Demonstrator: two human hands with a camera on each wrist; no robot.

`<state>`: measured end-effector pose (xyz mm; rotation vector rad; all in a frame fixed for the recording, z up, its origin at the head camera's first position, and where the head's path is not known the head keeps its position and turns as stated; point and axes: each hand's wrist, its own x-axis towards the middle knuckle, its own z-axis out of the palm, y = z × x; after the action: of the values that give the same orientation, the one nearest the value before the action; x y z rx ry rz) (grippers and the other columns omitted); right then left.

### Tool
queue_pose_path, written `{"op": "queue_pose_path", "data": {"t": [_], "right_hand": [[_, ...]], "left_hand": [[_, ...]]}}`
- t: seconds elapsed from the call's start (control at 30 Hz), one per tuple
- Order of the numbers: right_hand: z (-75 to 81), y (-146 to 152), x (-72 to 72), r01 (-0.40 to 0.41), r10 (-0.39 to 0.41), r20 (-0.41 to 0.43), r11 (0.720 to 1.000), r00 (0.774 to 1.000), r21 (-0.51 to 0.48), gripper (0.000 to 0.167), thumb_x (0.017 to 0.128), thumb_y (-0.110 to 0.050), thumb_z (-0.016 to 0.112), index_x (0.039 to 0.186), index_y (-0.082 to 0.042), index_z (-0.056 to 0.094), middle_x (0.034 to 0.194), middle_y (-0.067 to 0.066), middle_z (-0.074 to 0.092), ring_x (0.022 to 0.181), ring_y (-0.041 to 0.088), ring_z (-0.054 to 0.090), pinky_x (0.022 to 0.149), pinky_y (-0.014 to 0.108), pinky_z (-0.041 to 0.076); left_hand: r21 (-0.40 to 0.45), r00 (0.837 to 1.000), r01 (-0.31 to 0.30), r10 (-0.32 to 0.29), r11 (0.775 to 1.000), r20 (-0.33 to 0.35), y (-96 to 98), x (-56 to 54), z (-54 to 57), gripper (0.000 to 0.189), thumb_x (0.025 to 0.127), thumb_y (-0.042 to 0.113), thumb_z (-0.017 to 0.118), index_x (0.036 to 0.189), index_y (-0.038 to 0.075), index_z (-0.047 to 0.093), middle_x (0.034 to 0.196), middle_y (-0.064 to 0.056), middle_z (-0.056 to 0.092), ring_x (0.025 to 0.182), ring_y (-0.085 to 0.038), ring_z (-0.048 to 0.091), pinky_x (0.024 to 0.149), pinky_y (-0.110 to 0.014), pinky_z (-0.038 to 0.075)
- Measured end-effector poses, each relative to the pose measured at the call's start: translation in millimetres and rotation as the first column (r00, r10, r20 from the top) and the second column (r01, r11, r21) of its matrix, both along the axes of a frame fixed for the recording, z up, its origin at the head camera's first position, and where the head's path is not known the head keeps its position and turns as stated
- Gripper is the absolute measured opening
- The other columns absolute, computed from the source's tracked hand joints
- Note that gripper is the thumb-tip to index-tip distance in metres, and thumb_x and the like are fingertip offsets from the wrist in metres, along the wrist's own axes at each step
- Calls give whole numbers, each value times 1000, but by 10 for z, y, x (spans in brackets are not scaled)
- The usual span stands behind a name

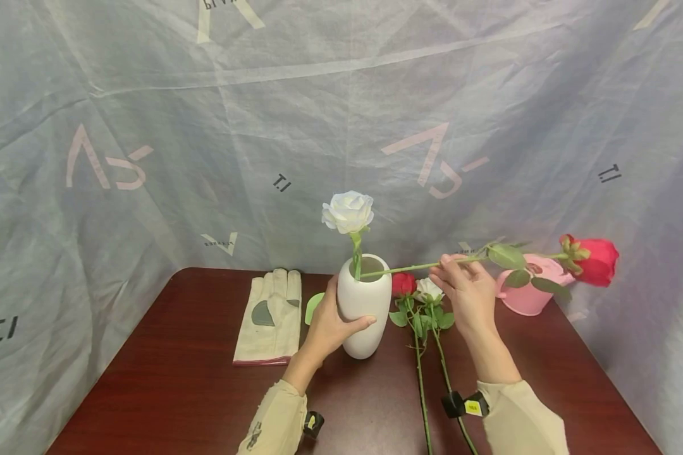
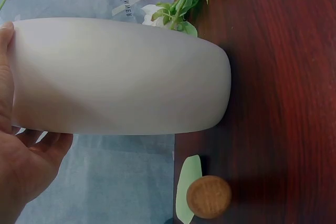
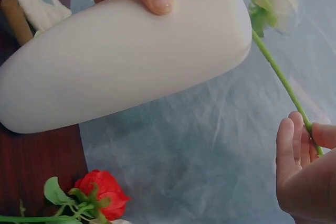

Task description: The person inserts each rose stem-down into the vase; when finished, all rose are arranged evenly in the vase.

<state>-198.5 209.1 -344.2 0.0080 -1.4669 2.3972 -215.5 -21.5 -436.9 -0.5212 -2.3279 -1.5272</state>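
My left hand (image 1: 331, 322) grips a tall white vase (image 1: 367, 309) around its side, thumb across the front. One white rose (image 1: 348, 213) stands upright in the vase, its bloom above the rim. In the fingers of my right hand (image 1: 468, 294) is the green stem of a red rose (image 1: 597, 262), pinched between thumb and fingertips. This rose lies nearly level, bloom out to the right, and its stem end reaches into the vase mouth. Seen from the right wrist, the pinched stem (image 3: 283, 80) slants up to the vase rim.
Right of the vase, another red rose (image 1: 403, 284) and a white rose (image 1: 429, 289) lie on the brown table (image 1: 165, 392). A pink watering can (image 1: 526, 319) stands at the back right. Left are a work glove (image 1: 270, 341) and a green tool with a wooden handle (image 2: 209, 196).
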Motion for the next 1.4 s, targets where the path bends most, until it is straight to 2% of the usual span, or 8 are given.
{"op": "queue_pose_path", "data": {"t": [0.13, 0.3, 0.53, 0.73, 1.13, 1.4], "right_hand": [[77, -89, -66, -6, 6, 1, 995, 1000, 103, 15, 87, -6, 65, 94, 1, 54, 82, 7, 65, 73, 17, 67, 74, 32, 52], [130, -184, -97, -13, 11, 18, 989, 1000, 146, 14, 85, -4, 66, 92, 2, 56, 79, 5, 66, 68, 16, 66, 72, 32, 52], [120, -208, -104, 59, -63, 15, 978, 998, 201, 14, 85, -5, 67, 90, 2, 57, 82, 10, 66, 66, 15, 64, 70, 33, 53], [132, -244, -100, 99, -103, 5, 968, 995, 232, 17, 84, -7, 68, 91, 3, 56, 76, 6, 65, 63, 15, 63, 67, 32, 53], [168, -330, -122, 137, -136, -29, 914, 990, 381, 22, 85, -12, 69, 95, 4, 57, 72, -1, 65, 61, 15, 62, 61, 29, 53], [186, -351, -126, 181, -154, -94, 829, 984, 530, 24, 85, -17, 70, 92, 3, 59, 63, -2, 61, 52, 13, 58, 55, 26, 51]], "left_hand": [[7, 1000, 2, -2, 1000, -2, 2, -8, 0, 98, 64, 46, 82, 143, 24, 28, 119, 0, 55, 101, -16, 54, 82, -40, 45], [23, 1000, 9, -9, 1000, -5, -6, -10, -14, 98, 64, 47, 82, 143, 26, 27, 120, 1, 54, 102, -16, 54, 82, -41, 45], [22, 1000, 19, -19, 1000, -3, 9, -14, -19, 98, 65, 48, 81, 143, 26, 27, 121, 2, 53, 103, -15, 53, 83, -41, 45], [20, 1000, 19, -19, 1000, -4, 16, -13, -13, 98, 65, 48, 81, 143, 26, 27, 120, 2, 53, 102, -15, 54, 82, -41, 45], [9, 1000, -6, 6, 1000, 4, 4, 0, -15, 99, 64, 48, 82, 143, 23, 28, 120, 0, 54, 102, -16, 54, 82, -41, 45], [19, 1000, 3, -3, 1000, 14, 4, 5, -18, 100, 64, 46, 82, 144, 23, 26, 123, 0, 52, 103, -16, 53, 83, -42, 44]]}}
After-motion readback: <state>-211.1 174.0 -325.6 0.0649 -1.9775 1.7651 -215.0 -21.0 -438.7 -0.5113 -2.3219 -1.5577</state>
